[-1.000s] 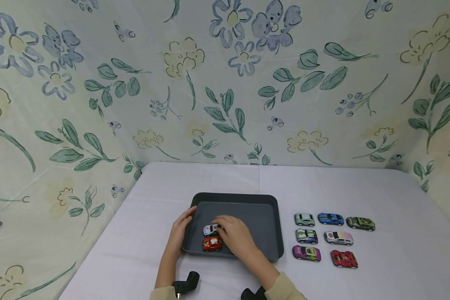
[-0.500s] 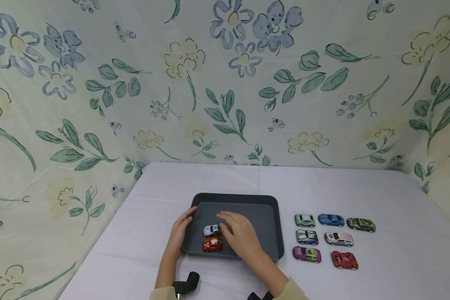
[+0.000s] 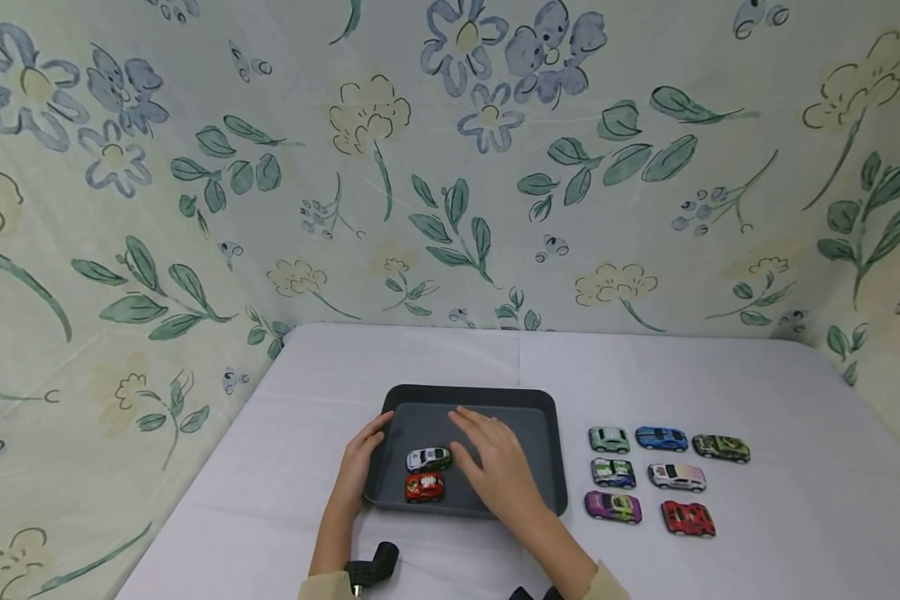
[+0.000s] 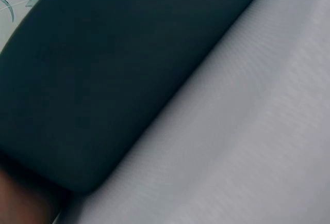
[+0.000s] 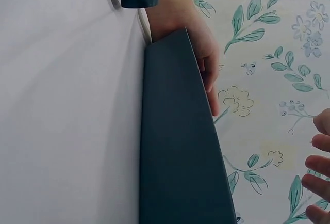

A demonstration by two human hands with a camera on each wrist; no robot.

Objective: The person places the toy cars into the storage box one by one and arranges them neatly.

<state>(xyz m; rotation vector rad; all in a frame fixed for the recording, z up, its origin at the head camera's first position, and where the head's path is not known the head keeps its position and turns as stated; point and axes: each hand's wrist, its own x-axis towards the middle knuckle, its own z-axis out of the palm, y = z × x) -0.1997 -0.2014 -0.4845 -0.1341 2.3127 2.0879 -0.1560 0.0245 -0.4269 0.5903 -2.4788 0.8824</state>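
Cuffs and wrist gear: two beige sleeves [image 3: 326, 587] come in at the bottom edge, with a black wrist mount [image 3: 376, 567] at the left wrist and part of another at the right.
Left hand [image 3: 357, 467]: lies along the tray's left wall, a fingertip at the rim; its underside is hidden, so I cannot tell whether it grips the wall or only rests there.
Right hand [image 3: 498, 471]: over the tray, fingers extended and spread, holding nothing, the thumb just beside the silver car.
Tray [image 3: 536, 433]: dark grey and shallow, flat in front of the person.
Cars in the tray: a red printed car [image 3: 424, 488] nearer, a silver car [image 3: 428, 458] just beyond it, side by side in the left half.
Step in hand: apparently the release of the silver car, which already sits on the tray floor.
Next move: if another car is to join them, it calls for the right hand to lift clear and reach past the tray's right wall.
Cars outside, right: nearest, a purple car [image 3: 612, 507] and a red car [image 3: 687, 518]; then a striped car [image 3: 612, 472] and a white-and-pink car [image 3: 677, 477]; farthest, a pale green car [image 3: 609, 439], a blue car [image 3: 662, 438] and a camouflage car [image 3: 722, 447].
Worktop [image 3: 780, 533]: white, cloth-like, with rounded far corners.
Backdrop [image 3: 540, 292]: pale floral fabric behind and on both sides, closing off the room.
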